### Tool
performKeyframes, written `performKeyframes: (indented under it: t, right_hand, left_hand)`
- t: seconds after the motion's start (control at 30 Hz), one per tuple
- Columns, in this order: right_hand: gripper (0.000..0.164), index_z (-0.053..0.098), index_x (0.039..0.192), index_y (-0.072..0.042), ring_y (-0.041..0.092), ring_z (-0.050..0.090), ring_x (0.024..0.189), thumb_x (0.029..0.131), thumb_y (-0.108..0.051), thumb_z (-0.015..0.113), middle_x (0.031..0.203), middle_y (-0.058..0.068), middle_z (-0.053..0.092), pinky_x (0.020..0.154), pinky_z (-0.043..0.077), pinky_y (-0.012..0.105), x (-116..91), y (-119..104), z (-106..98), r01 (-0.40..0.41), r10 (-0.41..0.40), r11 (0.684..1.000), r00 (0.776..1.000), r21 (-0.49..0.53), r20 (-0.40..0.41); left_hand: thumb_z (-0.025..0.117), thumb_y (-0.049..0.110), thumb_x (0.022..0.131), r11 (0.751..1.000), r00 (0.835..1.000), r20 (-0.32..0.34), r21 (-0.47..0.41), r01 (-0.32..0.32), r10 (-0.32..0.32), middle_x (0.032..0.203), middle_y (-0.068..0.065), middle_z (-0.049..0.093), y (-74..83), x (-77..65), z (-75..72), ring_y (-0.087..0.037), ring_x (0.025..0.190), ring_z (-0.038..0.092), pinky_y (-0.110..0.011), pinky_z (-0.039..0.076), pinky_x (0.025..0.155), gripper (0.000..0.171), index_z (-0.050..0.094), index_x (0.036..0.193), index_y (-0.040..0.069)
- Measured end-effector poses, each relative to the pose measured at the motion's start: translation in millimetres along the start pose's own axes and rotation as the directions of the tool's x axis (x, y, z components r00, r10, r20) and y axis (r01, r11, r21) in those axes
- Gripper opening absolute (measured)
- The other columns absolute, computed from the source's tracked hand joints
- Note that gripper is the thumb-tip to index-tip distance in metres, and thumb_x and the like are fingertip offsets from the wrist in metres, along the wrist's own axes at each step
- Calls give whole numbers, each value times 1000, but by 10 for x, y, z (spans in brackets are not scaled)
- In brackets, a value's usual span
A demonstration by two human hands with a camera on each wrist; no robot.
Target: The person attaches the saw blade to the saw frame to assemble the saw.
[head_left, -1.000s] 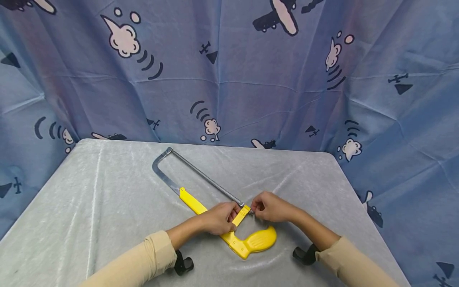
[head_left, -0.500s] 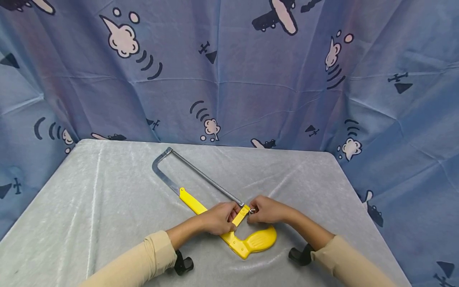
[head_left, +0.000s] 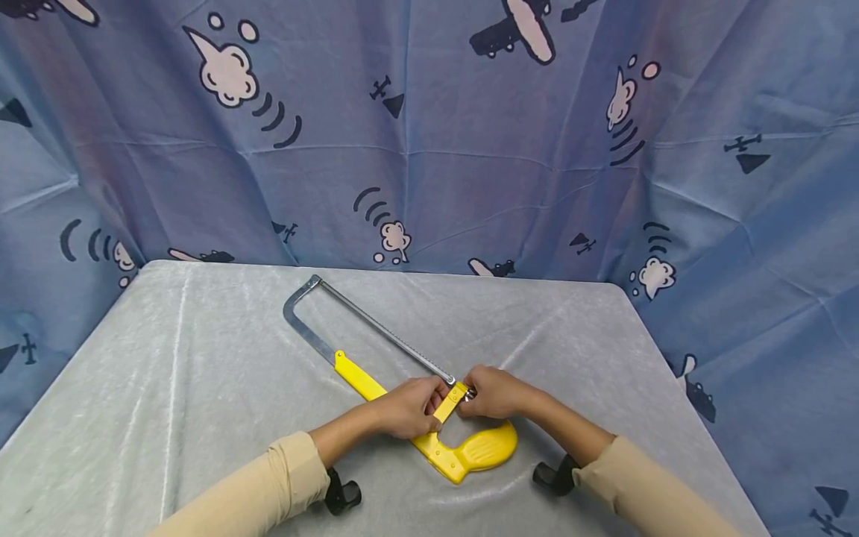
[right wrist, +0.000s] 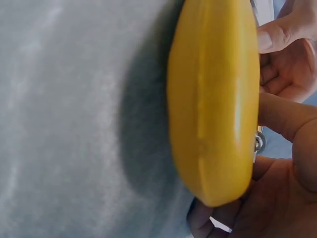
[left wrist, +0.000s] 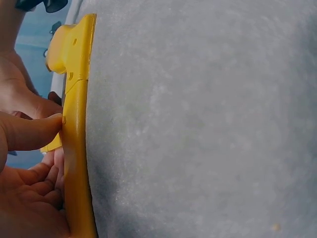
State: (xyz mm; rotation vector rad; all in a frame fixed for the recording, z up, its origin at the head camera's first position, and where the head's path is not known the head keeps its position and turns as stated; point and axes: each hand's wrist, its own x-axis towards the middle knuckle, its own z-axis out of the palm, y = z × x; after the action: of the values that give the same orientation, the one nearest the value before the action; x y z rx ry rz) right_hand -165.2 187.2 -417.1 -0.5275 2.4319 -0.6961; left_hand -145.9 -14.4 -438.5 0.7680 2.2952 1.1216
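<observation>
A hacksaw (head_left: 361,376) with a yellow frame and a grey steel bow lies on the cloth, its blade (head_left: 385,332) on the far side. My left hand (head_left: 406,409) grips the short yellow arm near the blade's handle end, thumb on the near side and fingers behind. At that arm's tip, my right hand (head_left: 498,391) pinches the small metal wing nut (head_left: 469,395), partly hidden by the fingers. The rounded yellow handle (right wrist: 213,104) fills the middle of the right wrist view, with the right fingers beyond it. In the left wrist view the yellow frame (left wrist: 77,148) stands beside my thumb.
A light grey plush cloth (head_left: 228,388) covers the table. Behind and at both sides hangs a blue curtain (head_left: 429,112) with cartoon planes and clouds. Black wrist devices (head_left: 344,495) sit under both forearms.
My right hand has shifted slightly left and turned at the wing nut, its forearm moving left too. The left hand and the hacksaw have stayed in place.
</observation>
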Motion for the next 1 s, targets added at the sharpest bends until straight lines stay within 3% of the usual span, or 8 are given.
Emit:
performKeyframes:
  t: [0.37,0.77,1.0]
  right_hand:
    - [19,57,63,-12,7,35,49,76,-9,71,54,-7,38,47,28,21,6,-26,10,-2,1,999,999,-35,-38]
    - [20,55,68,-11,9,39,52,76,-9,73,58,-5,40,51,32,23,24,22,-44,16,-15,1000,1000,8,-27]
    - [22,57,68,-11,11,44,54,72,-14,78,61,-4,46,52,35,25,-1,-5,-73,-26,19,998,994,-58,-110]
  left_hand:
    - [74,0,83,1000,1000,3,7,17,-17,88,-1,54,-5,-4,-7,-8,77,50,-21,44,69,31,56,108,3]
    - [74,0,83,1000,1000,4,6,10,-10,88,0,54,-18,-9,-8,-7,77,49,-21,43,69,31,56,108,4]
    - [73,0,83,1000,1000,3,3,8,-8,88,-1,54,-24,1,-7,-9,77,50,-21,43,70,31,56,108,3]
